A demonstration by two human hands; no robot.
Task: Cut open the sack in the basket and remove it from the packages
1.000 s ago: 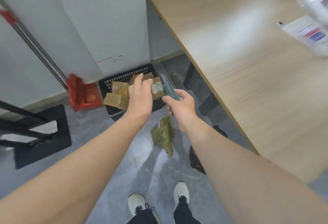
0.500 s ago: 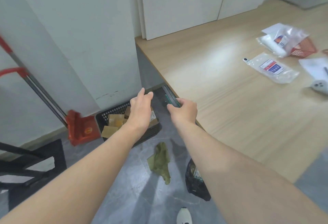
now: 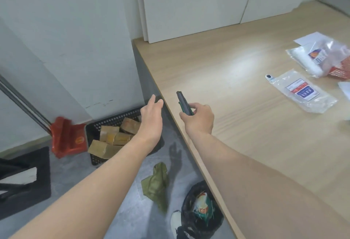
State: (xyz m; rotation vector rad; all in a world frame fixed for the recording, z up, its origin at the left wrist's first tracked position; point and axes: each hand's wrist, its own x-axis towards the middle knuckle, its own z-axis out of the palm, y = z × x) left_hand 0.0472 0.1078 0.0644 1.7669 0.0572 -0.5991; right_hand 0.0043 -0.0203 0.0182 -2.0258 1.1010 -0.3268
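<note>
A black plastic basket (image 3: pixel 113 120) stands on the floor against the wall, filled with several brown taped packages (image 3: pixel 109 137). The crumpled green sack (image 3: pixel 157 184) lies on the grey floor in front of the basket. My right hand (image 3: pixel 198 119) grips a dark utility knife (image 3: pixel 183 103) with green trim, held above the left edge of the wooden table (image 3: pixel 236 125). My left hand (image 3: pixel 151 119) hovers empty with straight fingers above the basket's right side, close to the table edge.
A red dustpan (image 3: pixel 68 136) with a long handle leans against the wall left of the basket. A black bag of rubbish (image 3: pixel 200 208) sits on the floor under the table edge. Clear plastic pouches (image 3: pixel 303 91) and a red tray (image 3: pixel 339 70) lie on the table's right.
My view and both hands have risen from the basket toward the table. My right hand carried the knife over the table edge. The sack stays on the floor.
</note>
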